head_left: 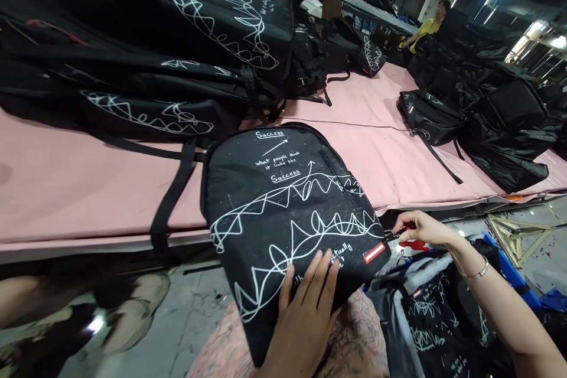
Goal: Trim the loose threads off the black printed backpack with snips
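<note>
A black backpack (283,212) with white scribble print and the word "Success" rests on my lap, leaning against the pink table edge. My left hand (305,307) lies flat on its lower front, fingers stretched out. My right hand (420,229) is at the backpack's right edge, fingers pinched on a small red-handled tool (410,239) that touches the bag near its red label (374,253).
A long pink table (66,183) carries stacks of the same black backpacks (146,41) at the back left and more (500,112) at the right. Further bags (434,319) lie by my right knee. A person in yellow (427,26) sits far off.
</note>
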`<state>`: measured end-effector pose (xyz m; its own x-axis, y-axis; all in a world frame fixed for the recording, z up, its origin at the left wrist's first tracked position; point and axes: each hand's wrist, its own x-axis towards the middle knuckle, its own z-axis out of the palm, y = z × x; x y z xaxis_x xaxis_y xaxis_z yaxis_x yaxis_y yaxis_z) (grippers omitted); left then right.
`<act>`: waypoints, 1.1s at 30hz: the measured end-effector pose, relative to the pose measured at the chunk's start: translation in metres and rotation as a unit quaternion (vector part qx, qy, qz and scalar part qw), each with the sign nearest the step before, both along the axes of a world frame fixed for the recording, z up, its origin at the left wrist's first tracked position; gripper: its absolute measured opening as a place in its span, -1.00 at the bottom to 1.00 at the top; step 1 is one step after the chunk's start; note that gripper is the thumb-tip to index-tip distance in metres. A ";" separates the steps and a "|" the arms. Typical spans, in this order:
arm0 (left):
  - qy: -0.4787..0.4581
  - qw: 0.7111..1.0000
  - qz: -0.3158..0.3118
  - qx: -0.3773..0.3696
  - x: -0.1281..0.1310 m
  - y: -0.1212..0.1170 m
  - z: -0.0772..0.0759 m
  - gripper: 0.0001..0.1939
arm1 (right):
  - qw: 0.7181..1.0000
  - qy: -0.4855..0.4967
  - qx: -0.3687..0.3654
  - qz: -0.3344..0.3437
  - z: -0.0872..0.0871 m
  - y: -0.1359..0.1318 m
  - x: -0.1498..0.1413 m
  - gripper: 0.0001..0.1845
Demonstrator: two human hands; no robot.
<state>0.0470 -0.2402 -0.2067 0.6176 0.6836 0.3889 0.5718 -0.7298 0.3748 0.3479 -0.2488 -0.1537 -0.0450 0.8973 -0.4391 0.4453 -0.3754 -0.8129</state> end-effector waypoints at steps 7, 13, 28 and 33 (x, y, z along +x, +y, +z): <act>0.013 0.999 -0.019 0.046 -0.002 0.003 -0.002 -0.58 | 1.000 -0.009 -0.007 0.018 0.000 0.007 -0.004 -0.79; 0.017 0.999 -0.020 0.026 -0.004 0.003 -0.001 -0.56 | 1.000 -0.016 0.004 0.008 0.005 0.003 0.004 -0.82; 0.028 0.997 -0.024 0.060 -0.004 0.005 0.000 -0.59 | 1.000 -0.024 0.005 0.011 0.003 0.002 0.001 -0.84; 0.023 0.997 -0.023 0.067 -0.004 0.006 0.001 -0.59 | 0.999 -0.031 0.005 0.022 0.004 0.002 -0.002 -0.82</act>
